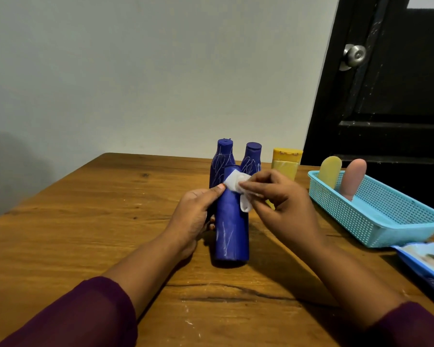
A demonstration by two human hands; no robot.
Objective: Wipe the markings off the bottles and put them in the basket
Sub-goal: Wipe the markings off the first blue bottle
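- I look down on the left hand (196, 216). Its fingers curl round the blue bottle (232, 234) from the left side, and its thumb lies on the upper part.
- The right hand (283, 196) pinches a white wipe (233, 182) between thumb and fingers. The wipe is pressed on the top part of that same bottle.
- The blue bottle is between the two hands, in the middle of the wooden table (85, 221). Its bottom end points toward me. I see thin white scribbles on its lower half. I cannot tell if it stands straight or leans.
- Just behind it stand a tall scribbled bottle (222, 161) and a short scribbled bottle (252, 156), both blue with white lines on them.
- Right of those stands a yellow bottle (286, 164) with a darker yellow cap.
- A light blue basket (376, 221) sits at the right side of the table. A pale yellow bottle (330, 170) and a pink bottle (353, 176) lean side by side at its far end.
- A blue packet (429, 266) lies at the right edge, just in front of the basket.
- Both arms wear dark purple sleeves (80, 319).
- Behind the table is a pale wall (135, 71) and a black door (386, 101) with a round metal knob (355, 55).
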